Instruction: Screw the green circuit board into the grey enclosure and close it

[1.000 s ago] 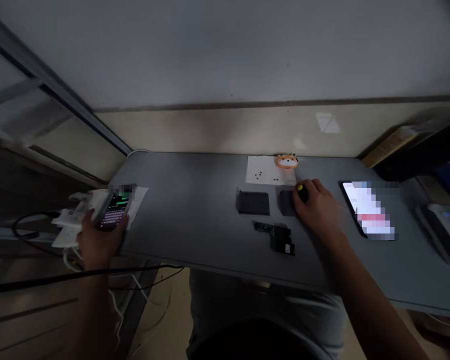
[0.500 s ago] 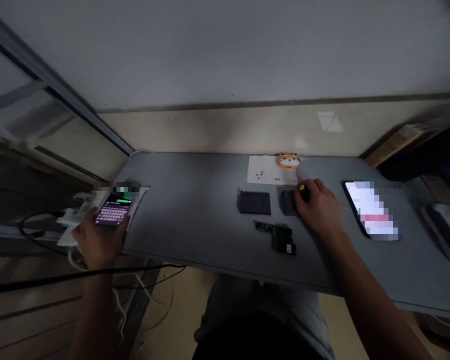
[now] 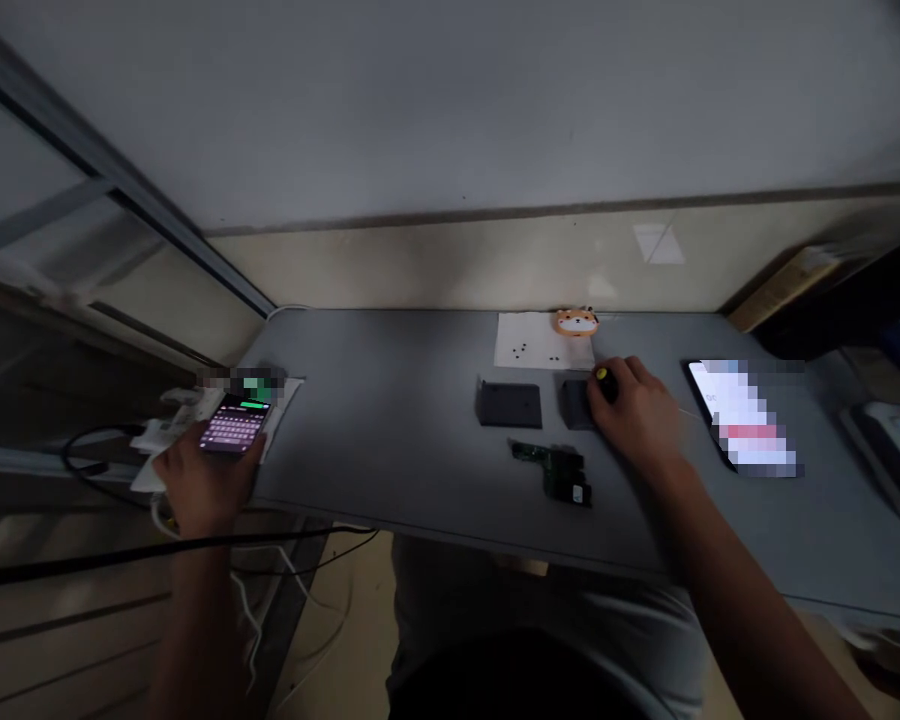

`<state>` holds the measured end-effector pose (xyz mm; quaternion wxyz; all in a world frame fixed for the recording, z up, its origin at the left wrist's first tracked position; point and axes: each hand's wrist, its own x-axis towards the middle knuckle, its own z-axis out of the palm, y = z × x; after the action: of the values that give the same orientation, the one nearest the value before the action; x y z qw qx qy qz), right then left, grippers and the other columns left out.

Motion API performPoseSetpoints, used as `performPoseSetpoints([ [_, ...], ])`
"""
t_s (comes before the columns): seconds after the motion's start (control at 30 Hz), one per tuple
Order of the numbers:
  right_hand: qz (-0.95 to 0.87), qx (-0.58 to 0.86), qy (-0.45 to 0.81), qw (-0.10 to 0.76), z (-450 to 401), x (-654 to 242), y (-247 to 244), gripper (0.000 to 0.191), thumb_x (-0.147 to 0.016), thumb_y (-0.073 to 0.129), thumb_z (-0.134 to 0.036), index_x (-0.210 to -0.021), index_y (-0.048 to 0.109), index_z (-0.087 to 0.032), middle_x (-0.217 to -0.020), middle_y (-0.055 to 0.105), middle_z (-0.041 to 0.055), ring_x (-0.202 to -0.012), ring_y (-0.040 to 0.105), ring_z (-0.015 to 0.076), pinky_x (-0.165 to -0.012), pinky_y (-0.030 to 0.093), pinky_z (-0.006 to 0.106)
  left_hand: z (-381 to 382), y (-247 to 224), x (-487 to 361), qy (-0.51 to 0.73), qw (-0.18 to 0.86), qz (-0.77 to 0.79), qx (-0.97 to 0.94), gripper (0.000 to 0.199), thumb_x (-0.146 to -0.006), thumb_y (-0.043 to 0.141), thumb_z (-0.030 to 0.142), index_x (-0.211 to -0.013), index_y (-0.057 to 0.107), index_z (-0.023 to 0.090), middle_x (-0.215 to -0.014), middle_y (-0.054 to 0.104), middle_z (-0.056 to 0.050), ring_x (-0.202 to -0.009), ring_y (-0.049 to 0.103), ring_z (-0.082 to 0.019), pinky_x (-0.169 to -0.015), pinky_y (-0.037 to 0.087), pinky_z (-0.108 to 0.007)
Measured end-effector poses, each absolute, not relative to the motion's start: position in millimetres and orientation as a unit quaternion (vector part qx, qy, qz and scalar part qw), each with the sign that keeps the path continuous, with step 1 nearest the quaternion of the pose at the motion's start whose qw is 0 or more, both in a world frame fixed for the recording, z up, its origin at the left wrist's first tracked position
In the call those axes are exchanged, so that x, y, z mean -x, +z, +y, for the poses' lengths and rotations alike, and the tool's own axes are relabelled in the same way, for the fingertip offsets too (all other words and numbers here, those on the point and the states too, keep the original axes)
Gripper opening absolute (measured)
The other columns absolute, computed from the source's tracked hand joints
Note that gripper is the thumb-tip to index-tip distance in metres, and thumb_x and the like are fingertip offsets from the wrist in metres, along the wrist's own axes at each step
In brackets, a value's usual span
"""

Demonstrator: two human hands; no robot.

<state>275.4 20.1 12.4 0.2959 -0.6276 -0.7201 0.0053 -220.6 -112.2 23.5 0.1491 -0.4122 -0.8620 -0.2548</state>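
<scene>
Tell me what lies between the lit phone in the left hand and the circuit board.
Head view: only bare grey table between phone and circuit board.

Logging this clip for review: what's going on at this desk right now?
A person sits at a grey table in dim light. The left hand holds a lit phone at the table's left edge. The right hand rests on the table, gripping a yellow-tipped tool against a small dark block. A dark bracket and a green circuit board lie close by, untouched. Farther back sit a white sheet with small screws and an orange animal figure. A second lit phone lies to the right.
</scene>
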Motion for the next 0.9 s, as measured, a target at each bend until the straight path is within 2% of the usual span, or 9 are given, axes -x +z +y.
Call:
performPoseSetpoints([
  [0.2, -0.723, 0.621, -0.001, 0.302, 21, -275, 11, 0.018, -0.093, 0.054, -0.029, -0.095, 0.07, -0.021, -0.092, 0.069, 0.012, -0.075, 0.062, 0.0267, -0.069, 0.043, 0.037, -114, 24, 222, -0.248, 0.142, -0.864, 0.415, 0.04, -0.065, 0.072, 0.045, -0.091, 0.048, 0.025, -0.102, 0.07, -0.011, -0.121, 0.062, -0.044, -0.109, 0.044, -0.06],
  [0.4, -0.727, 0.622, -0.009, 0.29, 21, -275, 11, 0.018, -0.093, 0.054, -0.028, -0.095, 0.071, -0.02, -0.092, 0.07, 0.012, -0.075, 0.062, 0.0262, -0.07, 0.043, 0.036, -115, 17, 228, -0.252, 0.161, -0.852, 0.43, 0.041, -0.067, 0.074, 0.044, -0.095, 0.054, 0.023, -0.104, 0.071, -0.011, -0.119, 0.061, -0.042, -0.108, 0.044, -0.06],
  [0.63, -0.732, 0.62, -0.023, 0.282, 22, -276, 11, 0.021, -0.094, 0.054, -0.028, -0.096, 0.071, -0.018, -0.092, 0.07, 0.0122, -0.074, 0.061, 0.0253, -0.069, 0.04, 0.035, -116, 10, 236, -0.25, 0.144, -0.856, 0.43, 0.059, -0.065, 0.072, 0.047, -0.113, 0.061, 0.014, -0.119, 0.07, -0.022, -0.124, 0.058, -0.046, -0.111, 0.041, -0.061],
  [0.9, -0.734, 0.616, -0.014, 0.286, 22, -277, 10, 0.019, -0.094, 0.053, -0.028, -0.097, 0.07, -0.019, -0.093, 0.069, 0.0121, -0.075, 0.06, 0.0257, -0.071, 0.041, 0.036, -116, 14, 228, -0.223, 0.123, -0.878, 0.404, 0.068, -0.069, 0.072, 0.045, -0.125, 0.062, 0.008, -0.127, 0.069, -0.025, -0.13, 0.057, -0.046, -0.114, 0.039, -0.06],
])
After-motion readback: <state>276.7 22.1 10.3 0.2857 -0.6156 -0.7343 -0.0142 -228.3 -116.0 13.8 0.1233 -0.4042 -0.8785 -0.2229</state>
